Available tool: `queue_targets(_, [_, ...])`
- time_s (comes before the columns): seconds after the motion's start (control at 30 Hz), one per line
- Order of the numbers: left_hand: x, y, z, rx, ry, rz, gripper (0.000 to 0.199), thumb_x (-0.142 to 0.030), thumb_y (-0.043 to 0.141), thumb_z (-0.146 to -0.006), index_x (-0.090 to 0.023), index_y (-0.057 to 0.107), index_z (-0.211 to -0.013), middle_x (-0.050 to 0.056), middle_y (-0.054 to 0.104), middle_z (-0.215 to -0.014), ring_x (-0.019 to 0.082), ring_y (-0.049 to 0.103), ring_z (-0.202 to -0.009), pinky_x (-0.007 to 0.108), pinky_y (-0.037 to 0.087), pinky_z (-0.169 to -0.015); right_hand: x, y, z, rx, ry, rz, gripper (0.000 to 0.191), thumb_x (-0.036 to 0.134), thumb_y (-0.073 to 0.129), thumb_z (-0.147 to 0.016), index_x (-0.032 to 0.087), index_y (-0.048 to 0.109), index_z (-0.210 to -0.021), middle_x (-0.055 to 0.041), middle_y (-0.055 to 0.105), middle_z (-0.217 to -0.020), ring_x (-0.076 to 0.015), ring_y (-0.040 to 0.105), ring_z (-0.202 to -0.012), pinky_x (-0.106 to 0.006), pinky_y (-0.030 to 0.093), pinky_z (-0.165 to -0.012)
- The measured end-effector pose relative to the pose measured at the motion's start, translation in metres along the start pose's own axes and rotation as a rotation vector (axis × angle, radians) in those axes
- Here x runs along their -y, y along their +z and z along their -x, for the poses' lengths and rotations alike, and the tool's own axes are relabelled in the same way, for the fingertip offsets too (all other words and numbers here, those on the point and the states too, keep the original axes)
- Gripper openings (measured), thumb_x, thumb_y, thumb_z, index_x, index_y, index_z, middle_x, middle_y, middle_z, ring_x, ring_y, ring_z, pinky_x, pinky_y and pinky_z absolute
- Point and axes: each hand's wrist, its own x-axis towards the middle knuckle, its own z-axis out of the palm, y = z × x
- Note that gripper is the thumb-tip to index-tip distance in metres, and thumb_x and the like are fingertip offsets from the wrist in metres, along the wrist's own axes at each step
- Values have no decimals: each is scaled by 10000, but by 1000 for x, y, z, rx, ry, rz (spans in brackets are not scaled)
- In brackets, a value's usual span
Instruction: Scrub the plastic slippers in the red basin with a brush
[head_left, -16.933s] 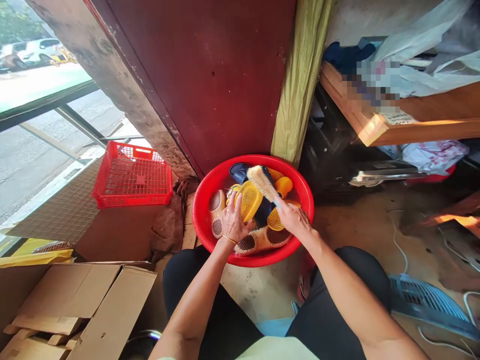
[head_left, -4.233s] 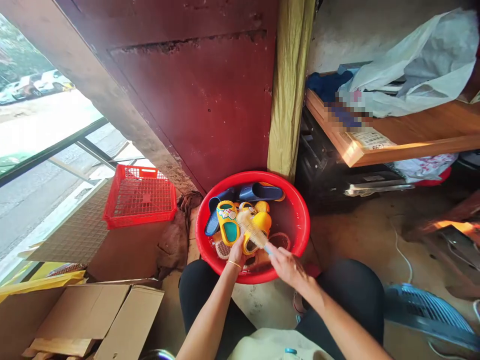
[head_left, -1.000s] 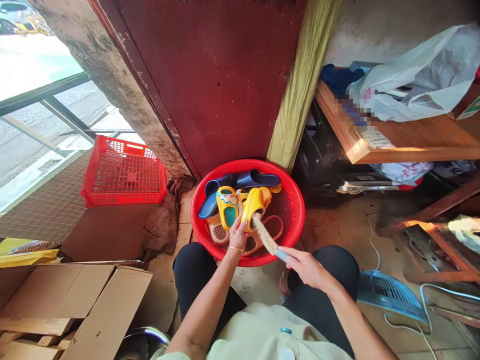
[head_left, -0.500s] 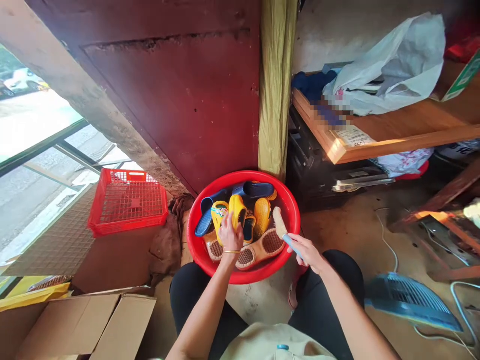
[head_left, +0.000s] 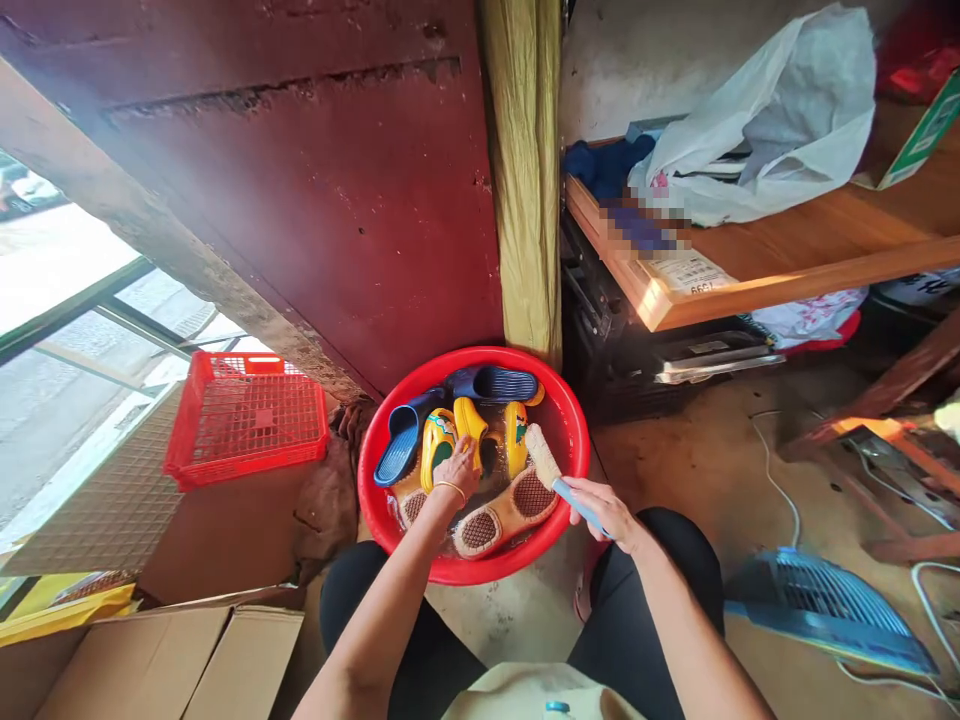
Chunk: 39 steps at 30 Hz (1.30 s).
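Observation:
A red tub [head_left: 474, 572] holds water and several shoes. My left hand [head_left: 456, 470] is closed on a yellow clog [head_left: 469, 424] near the tub's middle. Beside it lies another yellow clog with a printed top [head_left: 435, 440]; a third yellow clog [head_left: 516, 438] is further right. Blue slippers [head_left: 401, 440] rest along the back and left. A tan shoe with its brown textured sole up [head_left: 480, 530] lies at the front. My right hand [head_left: 604, 512] grips the blue handle of a brush [head_left: 543, 458], whose pale bristles are over the tub's right side.
A red crate [head_left: 247, 420] sits left of the tub, above a cardboard box [head_left: 142, 660]. A wooden shelf [head_left: 787, 270] with a white bag [head_left: 780, 130] stands at the right. A blue fan [head_left: 832, 605] lies on the floor beside my right knee.
The yellow clog at right now shows its printed side, and the back blue slipper its ridged inside. My left hand is lower on the clog. The view has shifted, moving the shelf left.

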Motion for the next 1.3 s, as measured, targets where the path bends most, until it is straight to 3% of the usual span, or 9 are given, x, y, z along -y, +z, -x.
queue_targets(0.13, [-9, 19, -12, -4, -21, 170, 256, -249, 861, -618, -235, 618, -697, 145, 691, -1068, 394, 484, -1366, 457, 321, -1167, 1, 1, -2, 13, -1, -3, 736, 558, 595, -820, 114, 589, -1407, -1, 690, -632, -82, 438, -326, -208, 303, -321])
queue_targets(0.23, [-21, 53, -23, 12, 7, 203, 348, -235, 880, -606, -215, 648, -863, 164, 676, -1124, 387, 464, -1389, 440, 330, -1160, 0, 3, -2, -11, 5, -26, 733, 569, 587, -830, 118, 587, -1407, -14, 701, -649, -81, 442, -325, -207, 288, -316])
queue_targets(0.4, [-16, 103, -24, 12, -74, -285, 870, -274, 853, -666, -162, 424, -1415, 234, 472, -1440, 397, 545, -1309, 443, 416, -1061, -3, 4, -2, -55, -7, -80, 761, 606, 585, -835, 126, 559, -1424, -30, 713, -678, -84, 449, -323, -207, 250, -301])
queue_targets(0.5, [-7, 111, -26, -22, -102, -449, 778, -256, 700, -814, -164, 330, -1491, 224, 476, -1433, 341, 627, -1206, 402, 474, -971, -4, 2, -3, -42, -11, -91, 727, 610, 585, -838, 142, 584, -1394, -33, 715, -684, -90, 465, -331, -209, 252, -301])
queue_targets(0.73, [0, 96, -31, -231, 154, -465, 667, -186, 572, -830, -89, 419, -1472, 227, 564, -1293, 355, 609, -1158, 453, 487, -963, -9, -1, -4, -18, -56, -119, 699, 578, 592, -836, 131, 593, -1373, -33, 719, -682, -92, 463, -341, -212, 277, -315])
queue_targets(0.93, [13, 67, -4, -375, 330, -386, 669, -186, 598, -787, -144, 467, -1442, 188, 556, -1290, 350, 540, -1238, 490, 455, -1051, -18, 8, 10, -56, -194, -49, 701, 589, 525, -884, 125, 572, -1408, -13, 702, -677, -96, 464, -364, -218, 331, -339])
queue_targets(1.1, [29, 43, 30, -362, 364, -395, 646, -172, 620, -756, -184, 504, -1391, 153, 566, -1275, 329, 542, -1246, 479, 471, -1055, -21, 54, 15, -275, -448, 422, 497, 441, 469, -967, 207, 645, -1369, -87, 762, -961, -168, 678, -697, -279, 558, -642])
queue_targets(1.2, [38, 33, 47, -340, 390, -390, 628, -144, 597, -751, -194, 506, -1370, 138, 570, -1287, 316, 519, -1288, 480, 462, -1078, -11, 85, 3, -309, -498, 794, 450, 297, 465, -971, 274, 643, -1384, -85, 748, -1040, -189, 696, -851, -297, 560, -800])
queue_targets(1.3, [45, 23, 56, -336, 420, -314, 625, -148, 594, -754, -195, 506, -1371, 142, 568, -1306, 315, 521, -1296, 474, 480, -1063, 10, 98, -15, -404, -477, 911, 477, 209, 438, -972, 250, 615, -1413, -85, 747, -1039, -187, 696, -915, -289, 549, -856])
